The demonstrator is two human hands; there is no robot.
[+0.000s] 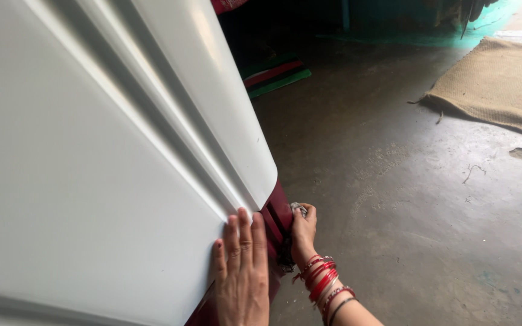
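Left hand [241, 274] lies flat on the white door [92, 169] near its bottom edge. Right hand [303, 229], at 3 o'clock of it, clenches a cloth [298, 209] against the maroon base [279, 217]: wiping seems underway.

1. The white door [92, 151] fills the whole left side and blocks any passage there.
2. The maroon base [280, 214] under the door's lower corner closes off the space beside the right hand [303, 232].
3. The concrete floor [394, 199] to the right lies open.
4. A burlap mat [502, 84] covers the far right floor; a striped mat [276, 75] lies behind the door.
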